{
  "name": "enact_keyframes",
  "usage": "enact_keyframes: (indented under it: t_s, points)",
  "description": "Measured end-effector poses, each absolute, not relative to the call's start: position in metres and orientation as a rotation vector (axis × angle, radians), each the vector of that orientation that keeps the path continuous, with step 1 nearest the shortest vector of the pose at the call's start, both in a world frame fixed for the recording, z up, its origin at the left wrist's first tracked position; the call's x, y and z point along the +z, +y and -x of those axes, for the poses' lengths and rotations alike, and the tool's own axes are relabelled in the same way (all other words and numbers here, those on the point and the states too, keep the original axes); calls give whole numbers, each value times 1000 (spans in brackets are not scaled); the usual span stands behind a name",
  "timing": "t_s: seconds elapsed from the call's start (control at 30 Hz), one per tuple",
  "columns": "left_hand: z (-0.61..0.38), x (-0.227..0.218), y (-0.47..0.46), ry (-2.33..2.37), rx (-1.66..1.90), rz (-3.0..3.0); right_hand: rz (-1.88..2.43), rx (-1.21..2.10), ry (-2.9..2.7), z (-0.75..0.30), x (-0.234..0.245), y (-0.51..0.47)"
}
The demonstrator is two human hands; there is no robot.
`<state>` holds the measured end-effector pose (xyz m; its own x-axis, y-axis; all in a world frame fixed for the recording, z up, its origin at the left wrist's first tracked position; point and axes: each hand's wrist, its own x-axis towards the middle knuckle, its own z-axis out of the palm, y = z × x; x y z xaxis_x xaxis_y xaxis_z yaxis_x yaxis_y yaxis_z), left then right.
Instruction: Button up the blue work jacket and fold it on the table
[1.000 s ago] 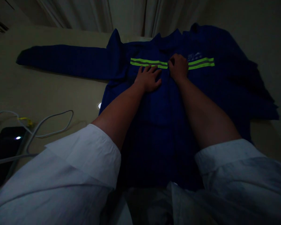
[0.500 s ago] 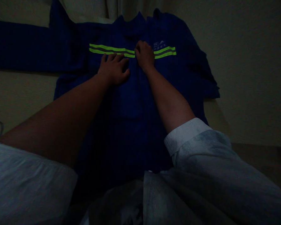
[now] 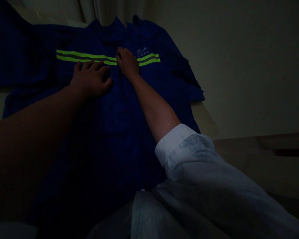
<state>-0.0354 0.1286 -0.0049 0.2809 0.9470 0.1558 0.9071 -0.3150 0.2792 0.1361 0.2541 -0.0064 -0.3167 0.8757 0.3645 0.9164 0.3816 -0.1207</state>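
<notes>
A dark blue work jacket (image 3: 109, 116) lies spread out, front side up, its collar at the far end. A yellow-green reflective stripe (image 3: 84, 57) runs across its chest, and a small pale logo (image 3: 142, 52) sits above the stripe on the right. My left hand (image 3: 92, 79) rests flat on the chest, fingers spread, their tips at the stripe's lower edge. Beside it, my right hand (image 3: 128, 63) has its fingers curled together on the front placket, where the stripe breaks. The cloth under its fingertips is hidden.
The jacket lies on a pale table (image 3: 206, 121), whose corner shows at the right. Behind the collar hangs a curtain (image 3: 107, 11). A plain wall (image 3: 239, 66) rises at the right. The scene is very dim.
The view has turned to the right, so the jacket and both arms appear farther left. On the jacket, both hands keep nearly the same places and poses.
</notes>
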Motion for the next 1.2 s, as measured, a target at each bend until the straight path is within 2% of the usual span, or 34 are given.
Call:
enact_keyframes:
  t_s: [0.3, 0.5, 1.2]
  points:
    - [36, -4, 128, 1747, 452, -2416, 1534, -168, -2274, -137, -8, 257]
    - [37, -7, 130, 1752, 448, -2406, 1564, -43, -2281, -137, -2, 252]
    - [35, 0, 125, 1731, 452, -2363, 1566, -150, -2261, -135, -6, 253]
